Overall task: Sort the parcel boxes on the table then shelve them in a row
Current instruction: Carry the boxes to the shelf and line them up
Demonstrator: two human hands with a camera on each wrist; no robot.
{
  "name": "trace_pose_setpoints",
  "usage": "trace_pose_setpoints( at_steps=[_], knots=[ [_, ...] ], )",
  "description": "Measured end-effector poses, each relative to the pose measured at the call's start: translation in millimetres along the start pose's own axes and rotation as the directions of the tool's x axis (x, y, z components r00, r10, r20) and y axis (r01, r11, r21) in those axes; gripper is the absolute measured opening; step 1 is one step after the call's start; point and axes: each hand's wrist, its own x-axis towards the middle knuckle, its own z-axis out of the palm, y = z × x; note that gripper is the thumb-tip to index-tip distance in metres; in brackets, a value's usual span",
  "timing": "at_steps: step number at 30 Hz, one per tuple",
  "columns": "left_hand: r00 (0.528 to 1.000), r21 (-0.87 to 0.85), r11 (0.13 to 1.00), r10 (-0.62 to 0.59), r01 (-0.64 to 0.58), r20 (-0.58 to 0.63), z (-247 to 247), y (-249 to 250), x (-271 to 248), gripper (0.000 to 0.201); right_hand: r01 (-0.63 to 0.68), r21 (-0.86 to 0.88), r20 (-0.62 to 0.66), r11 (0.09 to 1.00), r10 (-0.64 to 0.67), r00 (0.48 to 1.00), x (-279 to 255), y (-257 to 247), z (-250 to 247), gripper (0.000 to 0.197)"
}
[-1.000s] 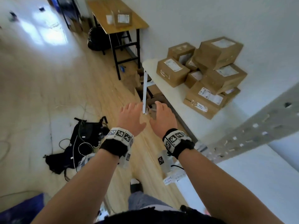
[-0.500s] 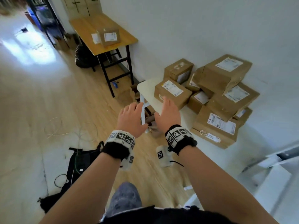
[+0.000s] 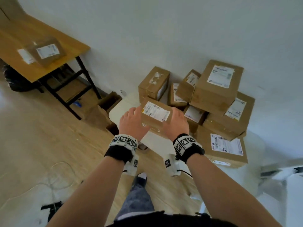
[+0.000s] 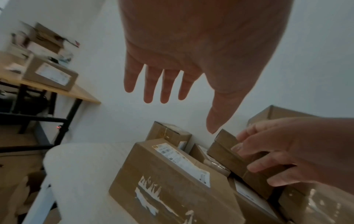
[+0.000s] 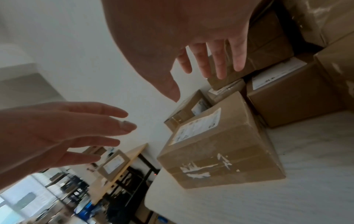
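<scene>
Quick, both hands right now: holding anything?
Left hand: open, fingers straight, holding nothing.
Right hand: open, holding nothing, above the front parcel box.

The print on the white shipping label (image 3: 155, 111) of the front brown cardboard box (image 3: 154, 122) is too small to read. The left hand (image 3: 131, 122) and right hand (image 3: 176, 123) hide that box's side faces in the head view. At upper left, the wooden desk (image 3: 21, 46) is cut off by the frame edge, and the parcel (image 3: 46, 51) on it is blurred.
</scene>
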Motion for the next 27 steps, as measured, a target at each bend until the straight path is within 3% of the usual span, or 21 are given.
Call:
trace_pose_setpoints(
  at_steps=[7,14,27],
  knots=[
    [0.979,0.079,0.996,0.032,-0.049,0.202,35.5,-15.0,101.0,0.080,-0.242,-0.070,0.054,0.968,0.246,0.968,64.6,-1.5,25.3,0.070],
    [0.917,0.039,0.999,-0.037,0.023,0.398,74.0,-20.5,134.2,0.101,-0.399,-0.046,0.098,0.916,0.401,0.911,80.3,5.8,54.1,0.079],
    [0.918,0.060,0.998,-0.001,-0.025,0.396,69.4,-14.9,130.1,0.105,-0.431,0.003,0.110,0.903,0.428,0.897,70.5,4.5,52.7,0.079]
  ],
)
